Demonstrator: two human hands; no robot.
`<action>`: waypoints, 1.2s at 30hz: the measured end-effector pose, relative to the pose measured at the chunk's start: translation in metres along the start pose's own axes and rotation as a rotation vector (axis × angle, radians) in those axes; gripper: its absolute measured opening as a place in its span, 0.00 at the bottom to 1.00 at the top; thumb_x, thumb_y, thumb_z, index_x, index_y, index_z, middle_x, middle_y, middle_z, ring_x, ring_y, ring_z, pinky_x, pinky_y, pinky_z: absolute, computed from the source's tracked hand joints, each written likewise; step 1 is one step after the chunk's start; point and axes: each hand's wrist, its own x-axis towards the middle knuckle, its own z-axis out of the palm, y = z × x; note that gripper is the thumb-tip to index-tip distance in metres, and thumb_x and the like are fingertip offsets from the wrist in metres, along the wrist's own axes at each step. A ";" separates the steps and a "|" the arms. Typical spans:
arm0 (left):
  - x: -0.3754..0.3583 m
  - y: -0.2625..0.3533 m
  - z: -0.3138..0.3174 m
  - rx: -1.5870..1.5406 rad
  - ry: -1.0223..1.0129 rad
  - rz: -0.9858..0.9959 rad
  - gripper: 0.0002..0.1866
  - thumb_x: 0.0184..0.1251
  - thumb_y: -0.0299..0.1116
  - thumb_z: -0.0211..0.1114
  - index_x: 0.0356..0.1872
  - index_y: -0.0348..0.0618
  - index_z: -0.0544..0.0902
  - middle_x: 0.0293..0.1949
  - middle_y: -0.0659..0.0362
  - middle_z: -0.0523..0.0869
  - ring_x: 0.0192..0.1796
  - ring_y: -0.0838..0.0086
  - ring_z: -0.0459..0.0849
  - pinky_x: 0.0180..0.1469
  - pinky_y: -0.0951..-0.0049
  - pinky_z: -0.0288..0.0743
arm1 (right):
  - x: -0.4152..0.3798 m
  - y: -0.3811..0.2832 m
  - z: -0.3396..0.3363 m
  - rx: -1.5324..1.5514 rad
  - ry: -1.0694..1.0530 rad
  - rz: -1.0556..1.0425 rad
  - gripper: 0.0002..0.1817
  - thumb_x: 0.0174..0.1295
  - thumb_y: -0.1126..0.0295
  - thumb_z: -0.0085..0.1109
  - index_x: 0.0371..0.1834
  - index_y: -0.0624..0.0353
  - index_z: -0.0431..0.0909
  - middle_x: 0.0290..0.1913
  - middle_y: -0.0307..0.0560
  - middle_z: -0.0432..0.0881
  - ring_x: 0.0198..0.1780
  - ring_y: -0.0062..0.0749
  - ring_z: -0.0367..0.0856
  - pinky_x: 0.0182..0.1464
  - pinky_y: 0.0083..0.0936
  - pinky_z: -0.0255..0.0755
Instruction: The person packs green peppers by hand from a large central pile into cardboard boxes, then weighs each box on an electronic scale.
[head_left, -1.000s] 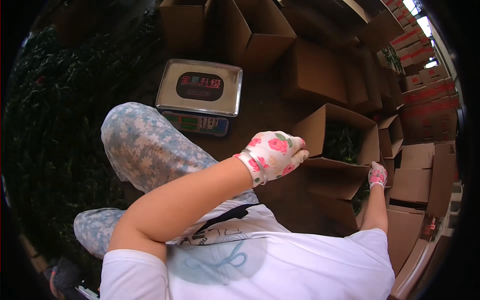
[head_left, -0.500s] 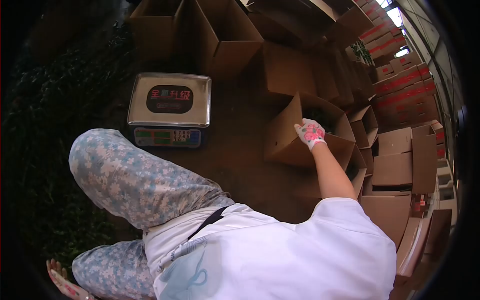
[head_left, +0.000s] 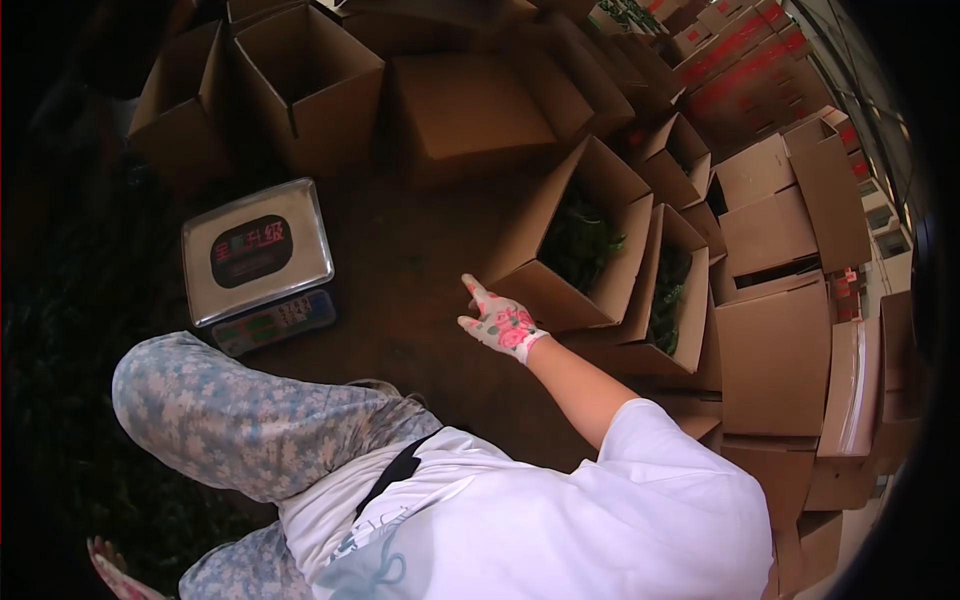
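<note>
Right hand (head_left: 502,322), gloved, fingers spread and empty, hovers just beside the open cardboard box (head_left: 560,245) of leafy greens on the floor. Likely weighty, its walls flexible; best gripped low at the corners. Left hand (head_left: 112,566) barely shows, grip unclear.

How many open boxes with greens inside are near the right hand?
2. One box stands just beyond the right hand; the second box sits right behind it. Others farther back may also hold greens.
</note>
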 end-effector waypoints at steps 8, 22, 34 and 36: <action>0.001 -0.001 -0.114 0.437 0.203 0.114 0.22 0.75 0.38 0.41 0.65 0.42 0.66 0.61 0.52 0.74 0.62 0.64 0.74 0.64 0.67 0.65 | 0.107 0.098 -0.070 0.156 0.322 0.489 0.50 0.58 0.64 0.58 0.75 0.47 0.31 0.69 0.59 0.61 0.68 0.50 0.63 0.69 0.32 0.57; -0.449 -0.013 -0.113 1.184 -0.020 -2.047 0.37 0.61 0.58 0.52 0.72 0.61 0.57 0.75 0.60 0.46 0.76 0.54 0.39 0.70 0.38 0.38 | 0.127 -0.140 0.085 -0.031 -0.295 -0.828 0.13 0.63 0.74 0.50 0.49 0.62 0.78 0.44 0.49 0.82 0.47 0.35 0.80 0.51 0.26 0.73; -0.582 0.053 -0.063 0.647 1.092 -1.730 0.41 0.55 0.50 0.67 0.64 0.37 0.62 0.65 0.38 0.65 0.66 0.50 0.66 0.66 0.61 0.62 | 0.138 -0.391 0.119 0.460 -1.109 -0.499 0.15 0.64 0.74 0.50 0.54 0.65 0.74 0.48 0.45 0.80 0.46 0.25 0.78 0.49 0.22 0.72; -0.594 0.040 -0.044 0.371 1.245 -1.756 0.43 0.53 0.54 0.67 0.62 0.32 0.64 0.60 0.38 0.71 0.65 0.50 0.69 0.65 0.62 0.63 | 0.135 -0.406 0.120 0.420 -1.095 -0.549 0.15 0.64 0.74 0.50 0.54 0.65 0.74 0.48 0.45 0.80 0.46 0.25 0.78 0.49 0.22 0.72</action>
